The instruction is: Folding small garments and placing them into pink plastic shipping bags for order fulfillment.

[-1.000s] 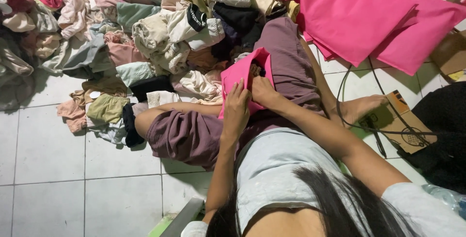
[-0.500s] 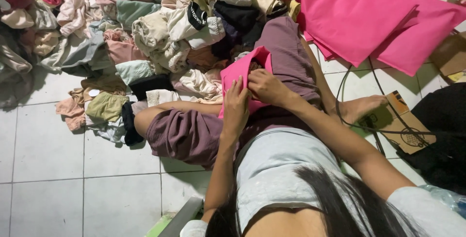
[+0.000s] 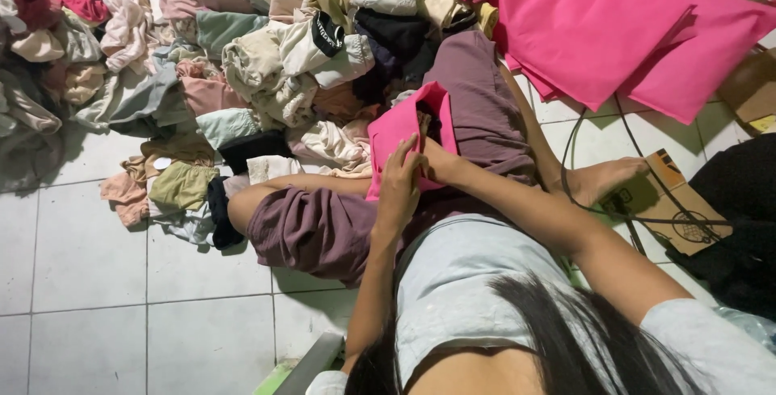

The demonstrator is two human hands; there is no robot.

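Pink cloth bag [image 3: 398,132] is held on the lap, beside the big clothes pile [image 3: 242,63]. It is gripped by the left hand [image 3: 400,189] at its front; the right hand [image 3: 436,164] is tucked into the opening, so its grip cannot be told. The bag could be pulled crooked if the thin fabric slips. Behind the pile, white floor tiles [image 3: 81,282] and a black cable [image 3: 578,132] are seen.

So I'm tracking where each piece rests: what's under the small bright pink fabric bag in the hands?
Under the small pink fabric bag lies the person's mauve trouser leg. Left hand and right hand cover its lower edge, hiding what's beneath there.
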